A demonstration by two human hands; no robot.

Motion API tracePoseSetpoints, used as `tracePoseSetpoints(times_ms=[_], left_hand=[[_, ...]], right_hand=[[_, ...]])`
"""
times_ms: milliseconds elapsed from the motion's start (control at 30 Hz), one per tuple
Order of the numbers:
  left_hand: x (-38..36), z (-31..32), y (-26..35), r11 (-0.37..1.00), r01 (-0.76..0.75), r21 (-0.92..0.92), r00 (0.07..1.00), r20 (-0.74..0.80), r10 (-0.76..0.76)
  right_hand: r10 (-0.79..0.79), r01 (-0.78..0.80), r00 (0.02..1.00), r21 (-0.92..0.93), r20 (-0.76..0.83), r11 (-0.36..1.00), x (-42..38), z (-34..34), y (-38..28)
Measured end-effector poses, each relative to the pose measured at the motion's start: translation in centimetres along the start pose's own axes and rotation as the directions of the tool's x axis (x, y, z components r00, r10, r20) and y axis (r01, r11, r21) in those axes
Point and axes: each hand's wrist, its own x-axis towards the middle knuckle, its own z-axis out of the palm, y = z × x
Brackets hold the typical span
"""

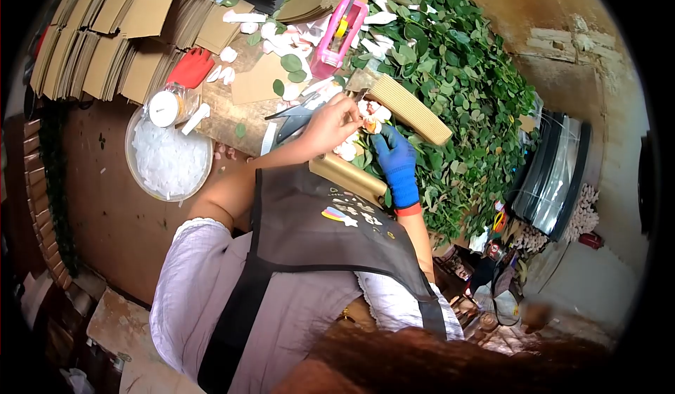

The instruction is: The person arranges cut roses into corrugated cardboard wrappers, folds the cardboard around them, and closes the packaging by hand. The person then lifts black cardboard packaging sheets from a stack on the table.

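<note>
My left hand [336, 123], bare, has its fingers pinched together at the edge of a pale pink and orange rose [375, 113]. What lies between those fingertips is too small to make out. In a blue glove with a red cuff, my right hand [396, 156] is closed just below the bloom, holding the rose by its stem, which the glove mostly hides. Beside the flower lies a piece of ribbed tan cardboard [411, 109]. Blue-grey scissors [292, 121] rest near my left wrist. Another cardboard roll [348, 176] sits against my apron [316, 218].
Leafy rose stems [450, 78] pile up on the right. A pink tape dispenser [339, 39] stands at the back among loose petals. On the left are a tub of white pieces [172, 158], a clear jar [165, 108], a red glove [191, 68] and stacked cardboard [105, 35].
</note>
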Motion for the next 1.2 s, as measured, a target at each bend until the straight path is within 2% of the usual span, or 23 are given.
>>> tracePoseSetpoints(times_ms=[33, 133, 233, 433, 533, 733, 933, 1200], left_hand=[[0.0, 0.2, -0.6, 0.999, -0.053, 0.009, 0.999, 0.005, 0.053], [-0.2, 0.1, 0.2, 0.998, -0.048, -0.040, 0.998, 0.048, 0.050], [-0.2, 0.3, -0.4, 0.999, -0.044, 0.030, 0.998, 0.036, 0.043], [0.0, 0.3, 0.2, 0.994, -0.066, 0.091, 0.998, 0.027, 0.064], [0.2, 0.3, -0.2, 0.995, -0.027, 0.096, 0.998, 0.055, 0.022], [0.1, 0.4, -0.4, 0.993, -0.046, 0.108, 0.998, 0.053, 0.041], [-0.1, 0.2, 0.5, 0.998, 0.025, 0.058, 1.000, 0.013, -0.026], [-0.2, 0.8, -1.1, 0.998, -0.060, -0.020, 0.998, 0.007, 0.060]], right_hand=[[-0.016, 0.016, 1.000, -0.009, -0.008, 1.000, 0.0, -0.1, -0.4], [-0.016, 0.016, 1.000, -0.017, -0.004, 1.000, 0.0, -0.1, -0.3], [-0.045, 0.044, 0.999, -0.016, -0.018, 0.999, 0.0, -0.1, -0.4], [0.014, -0.013, 1.000, -0.017, 0.018, 1.000, 0.0, -0.3, -1.2], [-0.040, 0.040, 0.999, -0.067, -0.002, 0.997, 0.1, -0.1, -0.9], [-0.066, 0.063, 0.998, -0.137, -0.011, 0.989, 0.1, -0.1, -1.1], [-0.028, 0.029, 1.000, -0.216, 0.009, 0.976, 0.2, -0.3, -1.6], [-0.032, 0.037, 0.999, -0.203, 0.026, 0.979, 0.2, -0.2, -1.3]])
